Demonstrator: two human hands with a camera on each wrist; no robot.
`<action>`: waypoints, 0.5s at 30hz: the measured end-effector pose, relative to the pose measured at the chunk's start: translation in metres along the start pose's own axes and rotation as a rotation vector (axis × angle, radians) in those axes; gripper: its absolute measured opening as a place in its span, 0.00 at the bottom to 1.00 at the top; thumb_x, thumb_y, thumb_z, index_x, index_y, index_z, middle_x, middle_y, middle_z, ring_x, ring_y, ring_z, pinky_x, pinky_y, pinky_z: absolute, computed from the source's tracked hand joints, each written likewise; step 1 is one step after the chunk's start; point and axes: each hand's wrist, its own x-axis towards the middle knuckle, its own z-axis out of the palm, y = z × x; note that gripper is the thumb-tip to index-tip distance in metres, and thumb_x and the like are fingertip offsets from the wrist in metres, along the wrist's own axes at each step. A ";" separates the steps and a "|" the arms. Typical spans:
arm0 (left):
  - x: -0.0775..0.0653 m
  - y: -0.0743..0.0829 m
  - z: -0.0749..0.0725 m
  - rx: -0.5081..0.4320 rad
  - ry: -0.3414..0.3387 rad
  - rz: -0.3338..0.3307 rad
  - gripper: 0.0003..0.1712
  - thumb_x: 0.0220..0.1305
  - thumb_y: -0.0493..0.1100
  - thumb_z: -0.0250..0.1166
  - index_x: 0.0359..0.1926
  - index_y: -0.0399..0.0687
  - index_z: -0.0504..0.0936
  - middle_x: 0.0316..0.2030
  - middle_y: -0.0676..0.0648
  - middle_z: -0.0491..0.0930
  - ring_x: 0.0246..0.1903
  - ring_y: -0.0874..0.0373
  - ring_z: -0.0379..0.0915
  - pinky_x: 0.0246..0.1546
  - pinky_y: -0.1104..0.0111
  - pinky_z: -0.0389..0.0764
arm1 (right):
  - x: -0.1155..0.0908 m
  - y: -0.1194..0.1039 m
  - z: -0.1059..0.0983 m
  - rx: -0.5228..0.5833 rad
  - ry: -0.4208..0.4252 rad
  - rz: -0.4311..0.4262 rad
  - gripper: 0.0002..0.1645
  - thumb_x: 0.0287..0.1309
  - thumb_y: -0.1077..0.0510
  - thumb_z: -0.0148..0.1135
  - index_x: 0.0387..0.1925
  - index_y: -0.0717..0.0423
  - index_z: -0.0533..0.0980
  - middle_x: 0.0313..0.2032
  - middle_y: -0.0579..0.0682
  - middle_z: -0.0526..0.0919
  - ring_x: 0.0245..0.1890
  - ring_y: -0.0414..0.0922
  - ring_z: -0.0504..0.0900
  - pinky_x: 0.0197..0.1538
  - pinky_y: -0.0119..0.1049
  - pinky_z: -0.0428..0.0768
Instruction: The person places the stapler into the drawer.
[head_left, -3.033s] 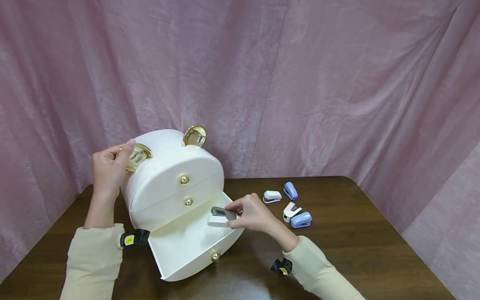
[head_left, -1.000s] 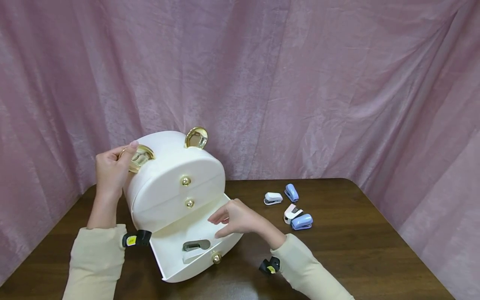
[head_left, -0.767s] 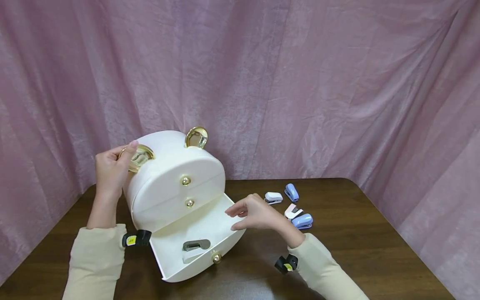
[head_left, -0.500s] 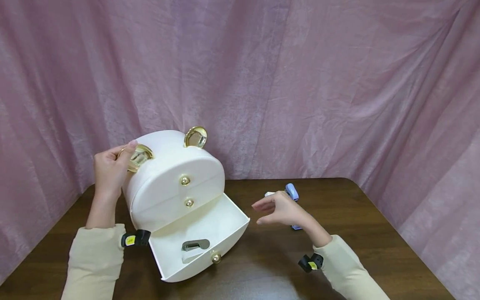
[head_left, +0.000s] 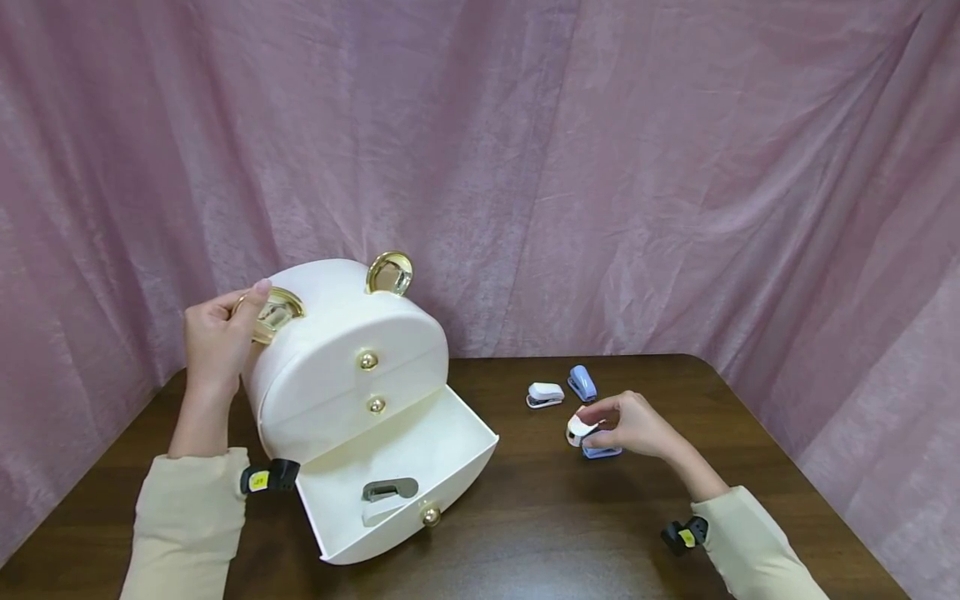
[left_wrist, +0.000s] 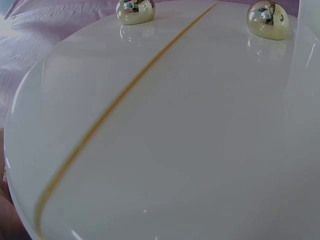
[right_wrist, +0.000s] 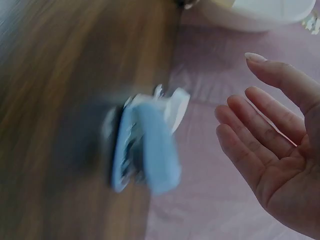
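Note:
My left hand (head_left: 217, 342) grips one gold ear (head_left: 279, 310) of a white rounded drawer box (head_left: 348, 333). Its bottom drawer (head_left: 427, 433) is pulled out, and a grey-and-white stapler (head_left: 392, 490) lies inside near the front wall. On the right, my right hand (head_left: 637, 425) hovers with thumb and fingers spread over a white stapler (head_left: 577, 429) and a blue stapler (head_left: 602, 452) lying close together. In the right wrist view the fingers (right_wrist: 265, 122) are apart from the blurred blue stapler. The left wrist view shows mainly the box front with two gold knobs (left_wrist: 268, 20).
Another white stapler (head_left: 545, 394) and a second blue stapler (head_left: 582, 382) lie farther back on the brown wooden table (head_left: 525, 533). The other gold ear (head_left: 390, 273) stands on top of the box. A pink curtain (head_left: 480, 167) hangs behind the table.
The right hand laid the grey-and-white stapler in the drawer and let go. It then moved right, out of the drawer, to the staplers on the table. The left hand stays on the ear.

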 end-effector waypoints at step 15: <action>0.001 -0.001 -0.001 0.014 0.001 0.012 0.06 0.56 0.45 0.65 0.29 0.49 0.86 0.20 0.70 0.77 0.26 0.72 0.71 0.23 0.83 0.70 | -0.011 0.040 -0.009 -0.135 0.053 0.078 0.20 0.37 0.64 0.73 0.36 0.71 0.79 0.34 0.60 0.83 0.35 0.51 0.81 0.37 0.41 0.80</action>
